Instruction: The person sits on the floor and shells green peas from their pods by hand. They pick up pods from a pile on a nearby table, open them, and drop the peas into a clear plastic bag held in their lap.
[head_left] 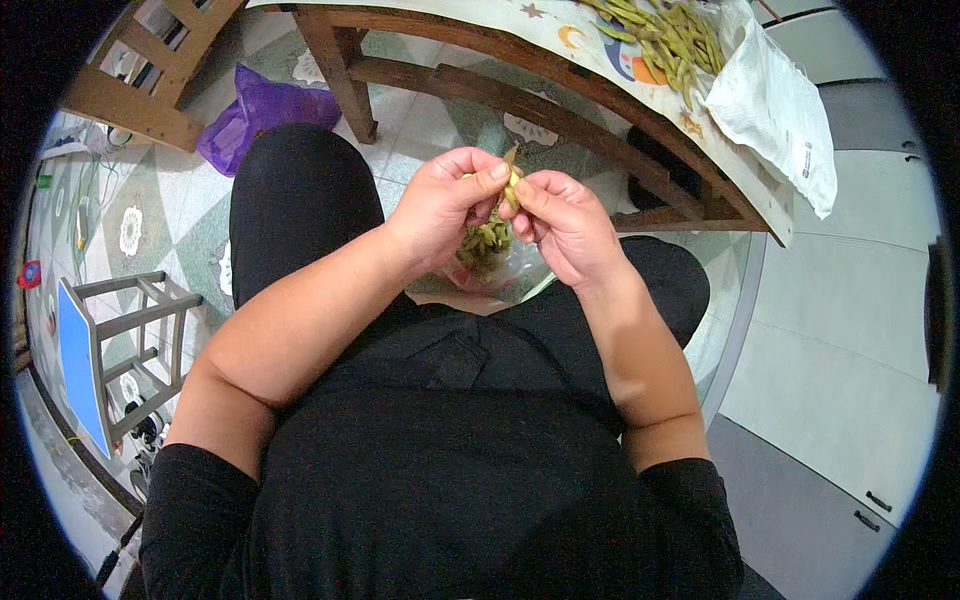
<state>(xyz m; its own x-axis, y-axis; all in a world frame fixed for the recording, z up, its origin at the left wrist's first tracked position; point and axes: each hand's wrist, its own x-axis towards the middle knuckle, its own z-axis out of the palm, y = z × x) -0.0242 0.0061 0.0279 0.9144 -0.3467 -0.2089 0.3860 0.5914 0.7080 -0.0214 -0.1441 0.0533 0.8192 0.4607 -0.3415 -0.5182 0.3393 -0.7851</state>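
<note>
Between my two hands, above my lap, is one yellow-green bean pod (513, 186). My left hand (450, 200) pinches it with thumb and forefinger near its browner upper tip. The thumb and fingers of my right hand (568, 222) press on the same pod from the other side. Below the hands, a clear plastic bag (535, 270) sits between my legs with green pods or hulls (486, 245) in it; my left hand hides part of them. A heap of similar pods (660, 45) lies on the table (480, 12) at the far right.
A white plastic bag (775, 110) hangs over the table's right corner. The wooden crossbar (520, 115) runs just beyond my hands. A purple bag (265, 112) lies on the floor at far left, near a wooden chair (150, 95). A blue-topped stool (88, 365) lies at left; cabinets (830, 300) stand right.
</note>
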